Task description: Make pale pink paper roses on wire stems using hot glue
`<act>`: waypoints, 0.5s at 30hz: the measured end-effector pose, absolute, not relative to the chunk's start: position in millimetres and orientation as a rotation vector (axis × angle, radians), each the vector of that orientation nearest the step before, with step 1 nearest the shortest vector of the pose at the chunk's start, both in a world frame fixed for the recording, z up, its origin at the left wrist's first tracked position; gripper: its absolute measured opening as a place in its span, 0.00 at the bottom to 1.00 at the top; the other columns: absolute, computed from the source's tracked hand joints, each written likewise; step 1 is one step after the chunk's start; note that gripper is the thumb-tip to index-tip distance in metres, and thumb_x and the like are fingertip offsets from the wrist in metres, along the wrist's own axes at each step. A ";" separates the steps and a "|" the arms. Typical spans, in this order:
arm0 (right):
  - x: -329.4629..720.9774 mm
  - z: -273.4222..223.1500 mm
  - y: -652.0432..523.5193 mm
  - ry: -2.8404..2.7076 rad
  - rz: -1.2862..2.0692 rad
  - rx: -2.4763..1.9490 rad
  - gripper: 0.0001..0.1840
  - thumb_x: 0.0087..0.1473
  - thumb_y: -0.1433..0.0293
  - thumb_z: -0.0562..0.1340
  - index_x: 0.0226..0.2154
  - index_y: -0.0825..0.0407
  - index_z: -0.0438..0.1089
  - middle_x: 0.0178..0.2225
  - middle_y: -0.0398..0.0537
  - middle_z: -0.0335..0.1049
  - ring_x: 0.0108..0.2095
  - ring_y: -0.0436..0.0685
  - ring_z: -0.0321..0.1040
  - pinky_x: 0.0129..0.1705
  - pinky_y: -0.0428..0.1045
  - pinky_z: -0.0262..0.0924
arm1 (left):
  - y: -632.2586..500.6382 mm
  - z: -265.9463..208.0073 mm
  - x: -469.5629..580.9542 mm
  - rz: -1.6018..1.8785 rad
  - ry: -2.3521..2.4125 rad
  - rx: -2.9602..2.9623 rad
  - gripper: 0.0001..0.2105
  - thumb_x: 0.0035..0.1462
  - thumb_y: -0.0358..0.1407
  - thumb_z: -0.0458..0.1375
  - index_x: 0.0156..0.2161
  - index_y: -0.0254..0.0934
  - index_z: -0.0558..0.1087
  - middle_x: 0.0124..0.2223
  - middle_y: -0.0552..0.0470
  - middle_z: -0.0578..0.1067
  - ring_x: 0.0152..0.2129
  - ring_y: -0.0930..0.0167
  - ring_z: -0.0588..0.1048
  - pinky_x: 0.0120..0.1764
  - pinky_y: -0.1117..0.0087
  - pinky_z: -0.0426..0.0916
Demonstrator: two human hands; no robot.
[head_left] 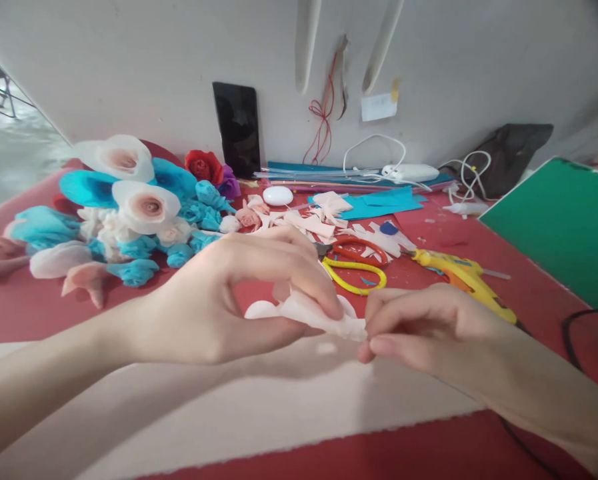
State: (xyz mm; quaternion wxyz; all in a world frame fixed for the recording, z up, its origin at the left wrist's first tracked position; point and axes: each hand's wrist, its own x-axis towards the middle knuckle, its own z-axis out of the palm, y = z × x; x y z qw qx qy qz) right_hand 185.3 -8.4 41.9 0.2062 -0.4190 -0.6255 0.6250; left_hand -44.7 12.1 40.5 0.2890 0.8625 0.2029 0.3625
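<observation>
Between my two hands is a small white paper flower [309, 312], its rounded petals pointing left and its gathered base to the right. My left hand [249, 293] pinches it between thumb and fingers, covering part of the petals. The fingertips of my right hand [413, 327] are closed on the narrow end of the base. Both hands are above a pale pink paper sheet [279, 413] on the red table. Just beyond them lie scissors [356, 267] with one red and one yellow handle.
A heap of paper flowers [149, 207] fills the left. A yellow glue gun [463, 277] lies right, near a green board [559, 227]. Pale paper scraps [313, 223], blue paper [379, 202] and a white power strip [409, 173] are behind. A phone [237, 130] leans on the wall.
</observation>
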 end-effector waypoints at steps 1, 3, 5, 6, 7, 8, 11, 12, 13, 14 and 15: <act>186.1 41.7 -8.3 -1.766 1.725 -1.153 0.08 0.54 0.70 0.62 0.25 0.47 0.75 0.26 0.39 0.65 0.27 0.44 0.58 0.27 0.42 0.49 | 12.4 40.9 -44.5 0.970 0.547 2.299 0.10 0.49 0.20 0.60 0.34 0.35 0.74 0.34 0.57 0.78 0.33 0.75 0.73 0.42 0.70 0.69; 188.2 41.1 -8.3 -1.844 1.686 -1.114 0.09 0.55 0.71 0.61 0.27 0.46 0.74 0.27 0.38 0.65 0.27 0.45 0.58 0.27 0.43 0.49 | 13.4 41.8 -44.0 0.958 0.554 2.297 0.10 0.49 0.20 0.60 0.35 0.35 0.74 0.34 0.57 0.78 0.34 0.74 0.73 0.42 0.70 0.69; 190.5 40.4 -8.4 -1.931 1.630 -1.116 0.10 0.56 0.72 0.59 0.28 0.46 0.74 0.27 0.38 0.64 0.28 0.45 0.59 0.27 0.43 0.49 | 14.1 42.6 -43.4 0.949 0.567 2.298 0.10 0.49 0.20 0.59 0.35 0.35 0.74 0.34 0.57 0.78 0.34 0.74 0.73 0.41 0.70 0.69; 191.5 40.1 -8.3 -1.957 1.602 -1.132 0.11 0.56 0.73 0.58 0.29 0.45 0.74 0.28 0.38 0.64 0.29 0.45 0.59 0.27 0.43 0.49 | 14.2 42.9 -43.2 0.946 0.575 2.297 0.10 0.49 0.20 0.59 0.35 0.35 0.74 0.34 0.56 0.78 0.34 0.74 0.73 0.41 0.69 0.69; 192.2 39.7 -8.1 -1.975 1.581 -1.142 0.11 0.56 0.73 0.57 0.29 0.45 0.73 0.29 0.38 0.64 0.30 0.46 0.60 0.27 0.43 0.49 | 14.1 43.0 -43.1 0.949 0.574 2.295 0.10 0.49 0.20 0.59 0.35 0.35 0.74 0.34 0.56 0.78 0.34 0.74 0.73 0.41 0.69 0.69; 192.7 39.3 -7.7 -1.987 1.561 -1.151 0.12 0.56 0.74 0.56 0.30 0.44 0.73 0.29 0.38 0.64 0.31 0.46 0.60 0.28 0.43 0.50 | 13.8 43.0 -43.0 0.950 0.574 2.291 0.10 0.49 0.20 0.59 0.35 0.35 0.74 0.34 0.56 0.78 0.34 0.74 0.72 0.41 0.70 0.69; 191.8 37.7 -5.9 -2.043 1.541 -1.112 0.11 0.58 0.70 0.56 0.30 0.45 0.73 0.31 0.39 0.66 0.33 0.48 0.62 0.29 0.42 0.53 | 11.7 41.6 -42.4 0.930 0.582 2.272 0.09 0.50 0.20 0.58 0.35 0.34 0.74 0.34 0.56 0.78 0.34 0.74 0.72 0.42 0.69 0.68; 191.0 37.2 -5.4 -2.064 1.531 -1.105 0.11 0.58 0.68 0.57 0.29 0.45 0.74 0.31 0.40 0.67 0.32 0.48 0.62 0.29 0.42 0.53 | 11.0 40.8 -42.1 0.917 0.587 2.265 0.10 0.50 0.20 0.58 0.36 0.35 0.74 0.34 0.56 0.78 0.34 0.74 0.72 0.42 0.69 0.68; 190.0 36.8 -5.1 -2.073 1.519 -1.112 0.11 0.58 0.66 0.57 0.29 0.45 0.74 0.30 0.40 0.67 0.30 0.48 0.62 0.27 0.42 0.53 | 10.3 40.0 -41.6 0.902 0.591 2.260 0.10 0.50 0.20 0.58 0.36 0.35 0.74 0.34 0.56 0.78 0.34 0.74 0.72 0.42 0.69 0.68; 189.1 36.6 -5.2 -2.076 1.504 -1.122 0.11 0.57 0.64 0.58 0.28 0.46 0.75 0.29 0.40 0.67 0.29 0.47 0.61 0.26 0.42 0.52 | 9.8 39.3 -41.0 0.891 0.594 2.255 0.11 0.50 0.20 0.58 0.36 0.35 0.74 0.35 0.57 0.78 0.34 0.75 0.72 0.42 0.70 0.68; 188.2 36.8 -5.4 -2.083 1.497 -1.127 0.11 0.57 0.64 0.58 0.28 0.46 0.75 0.27 0.40 0.66 0.27 0.46 0.60 0.25 0.42 0.52 | 9.6 38.7 -40.5 0.881 0.594 2.251 0.11 0.49 0.20 0.58 0.37 0.35 0.74 0.34 0.57 0.78 0.33 0.75 0.72 0.42 0.70 0.68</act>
